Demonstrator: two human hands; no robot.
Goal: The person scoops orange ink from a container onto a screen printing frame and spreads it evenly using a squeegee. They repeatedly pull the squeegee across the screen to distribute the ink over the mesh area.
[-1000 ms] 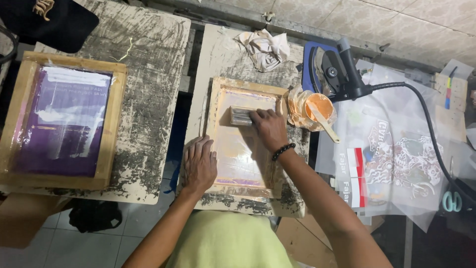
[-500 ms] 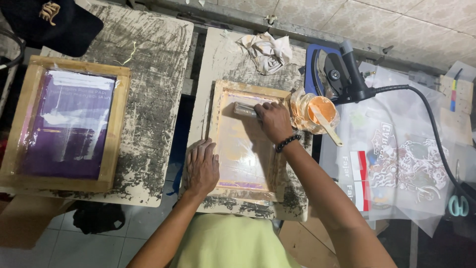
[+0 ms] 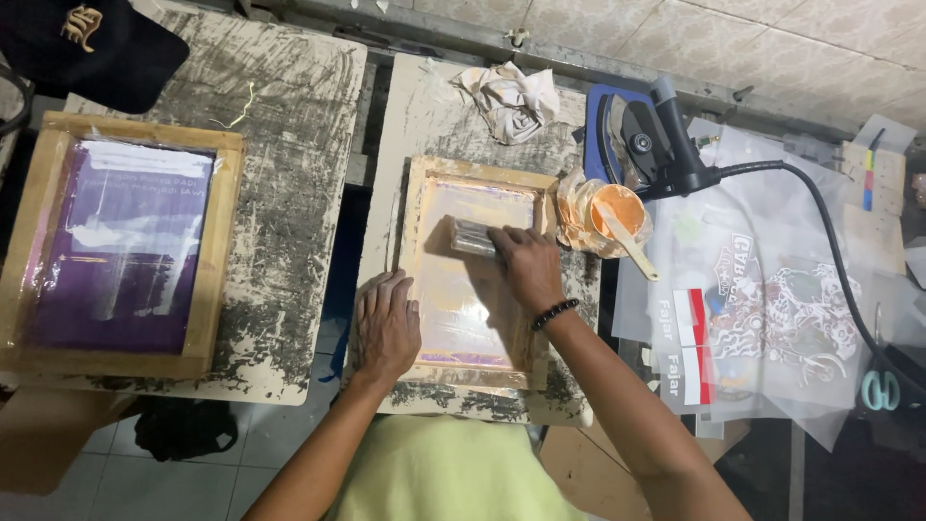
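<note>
Under the right hand (image 3: pixel 526 265), a squeegee (image 3: pixel 471 236) is gripped, the fingers curled around its handle near the far end of the wooden screen frame (image 3: pixel 475 275). Beside it, the left hand (image 3: pixel 388 323) is laid flat on the frame's near left rail, fingers pressed together. The stroke is judged best made with even pressure, the blade kept level and the frame pinned so nothing shifts. Just right of the gripping fingers an open pot of orange ink (image 3: pixel 606 214) is seen. The worktable (image 3: pixel 424 116) is crusted with dried ink; a second frame with a purple screen (image 3: pixel 121 246) lies well left. A tiled floor is visible below.
</note>
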